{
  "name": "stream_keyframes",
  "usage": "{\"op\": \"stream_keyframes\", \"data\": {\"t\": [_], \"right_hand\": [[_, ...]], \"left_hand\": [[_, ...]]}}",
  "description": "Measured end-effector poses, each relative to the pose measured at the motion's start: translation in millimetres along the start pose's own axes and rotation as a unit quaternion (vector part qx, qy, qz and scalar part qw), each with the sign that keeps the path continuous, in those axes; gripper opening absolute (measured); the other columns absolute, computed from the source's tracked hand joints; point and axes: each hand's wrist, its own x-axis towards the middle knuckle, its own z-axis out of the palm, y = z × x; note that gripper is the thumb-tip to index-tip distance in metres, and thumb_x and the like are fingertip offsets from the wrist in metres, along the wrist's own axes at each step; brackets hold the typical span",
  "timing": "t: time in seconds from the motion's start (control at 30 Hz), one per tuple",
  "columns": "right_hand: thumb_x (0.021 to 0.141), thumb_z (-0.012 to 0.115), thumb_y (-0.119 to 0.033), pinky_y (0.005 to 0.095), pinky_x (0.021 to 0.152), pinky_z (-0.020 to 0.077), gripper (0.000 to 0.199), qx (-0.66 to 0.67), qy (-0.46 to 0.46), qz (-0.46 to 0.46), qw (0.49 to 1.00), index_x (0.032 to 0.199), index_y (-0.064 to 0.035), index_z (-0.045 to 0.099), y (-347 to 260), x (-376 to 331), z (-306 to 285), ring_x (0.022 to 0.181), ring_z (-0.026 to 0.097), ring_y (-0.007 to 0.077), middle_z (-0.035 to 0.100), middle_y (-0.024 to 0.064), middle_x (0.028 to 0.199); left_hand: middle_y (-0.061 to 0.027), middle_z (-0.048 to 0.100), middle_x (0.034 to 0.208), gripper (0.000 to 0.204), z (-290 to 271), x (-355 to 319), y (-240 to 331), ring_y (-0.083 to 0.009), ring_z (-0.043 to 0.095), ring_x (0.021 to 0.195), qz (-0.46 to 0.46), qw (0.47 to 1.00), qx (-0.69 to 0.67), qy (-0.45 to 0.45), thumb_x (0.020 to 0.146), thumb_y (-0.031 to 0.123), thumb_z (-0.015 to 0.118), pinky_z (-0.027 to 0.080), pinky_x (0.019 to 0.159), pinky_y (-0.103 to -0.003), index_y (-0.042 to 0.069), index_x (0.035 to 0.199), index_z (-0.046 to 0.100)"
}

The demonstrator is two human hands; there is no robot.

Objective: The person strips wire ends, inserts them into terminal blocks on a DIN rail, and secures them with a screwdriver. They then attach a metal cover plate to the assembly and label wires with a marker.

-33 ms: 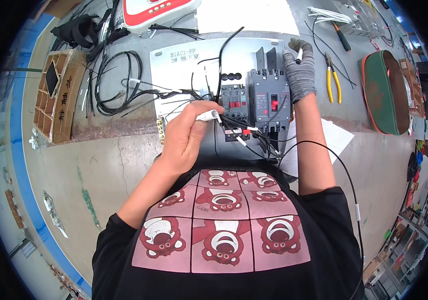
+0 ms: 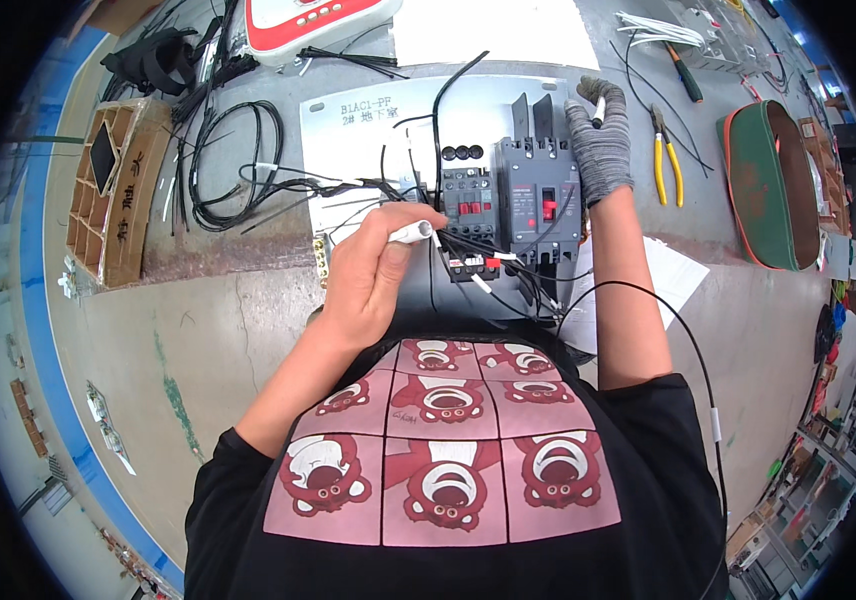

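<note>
My bare left hand [image 2: 368, 268] is closed round a short white tube [image 2: 410, 233] whose round open end points right. It is held over the left side of a small contactor [image 2: 468, 205] with red parts, where several black wires [image 2: 478, 243] bunch. My right hand [image 2: 603, 150], in a grey knitted glove, is closed at the far right corner of the metal mounting plate [image 2: 348, 150], beside a grey circuit breaker [image 2: 538, 200] with a red toggle. A small white cylinder with a dark end [image 2: 599, 112] shows at its fingers; its kind is unclear.
Yellow-handled pliers [image 2: 668, 165] and a green pouch [image 2: 773, 185] lie to the right. Coiled black cable [image 2: 213, 200] and a divided cardboard box [image 2: 128, 195] are at left. A black wire [image 2: 683, 325] loops past my right forearm. White paper sheets [image 2: 683, 280] stick out near it.
The white tube in my left hand has turned very slightly. Both hands otherwise stay where they were.
</note>
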Motion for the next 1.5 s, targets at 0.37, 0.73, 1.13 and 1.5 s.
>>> {"op": "stream_keyframes", "data": {"t": [0.37,0.73,1.13,1.5], "right_hand": [[0.086,0.063,-0.009,0.0326,0.089,0.0474,0.034,-0.015,-0.031,0.024,0.999,0.118,-0.0078,0.052,-7,-11,-6,0.101,0.059,0.0198,0.061,0.0117,0.114],[0.087,0.063,-0.013,0.0328,0.081,0.0508,0.03,-0.041,-0.066,0.055,0.995,0.116,-0.0081,0.055,0,-11,-1,0.084,0.063,0.0185,0.065,0.0096,0.095],[0.092,0.062,-0.013,0.0301,0.09,0.0477,0.028,-0.055,-0.067,0.071,0.994,0.117,-0.0051,0.054,-18,-14,-2,0.098,0.059,0.0157,0.063,0.0094,0.106],[0.091,0.06,-0.005,0.0322,0.094,0.0475,0.029,0.016,-0.037,0.078,0.996,0.118,-0.0011,0.052,-18,-14,0,0.105,0.06,0.0197,0.062,0.013,0.113]], "left_hand": [[-0.0113,0.065,0.105,0.031,4,4,-8,-0.0161,0.056,0.077,-0.016,0.999,-0.017,0.038,0.103,0.025,0.036,0.045,0.074,-0.027,0.001,0.111,0.054],[-0.0179,0.064,0.104,0.025,18,2,-21,-0.0248,0.061,0.088,0.02,0.997,-0.017,0.067,0.103,0.021,0.037,0.048,0.078,-0.032,0.0,0.103,0.05],[-0.0224,0.064,0.103,0.025,21,5,-23,-0.0286,0.063,0.085,-0.009,0.996,-0.044,0.079,0.102,0.022,0.035,0.051,0.075,-0.035,-0.001,0.104,0.046],[-0.0262,0.051,0.107,0.025,11,17,-26,-0.0324,0.06,0.099,-0.045,0.996,-0.075,0.001,0.102,0.023,0.03,0.049,0.095,-0.052,-0.001,0.098,0.037]]}}
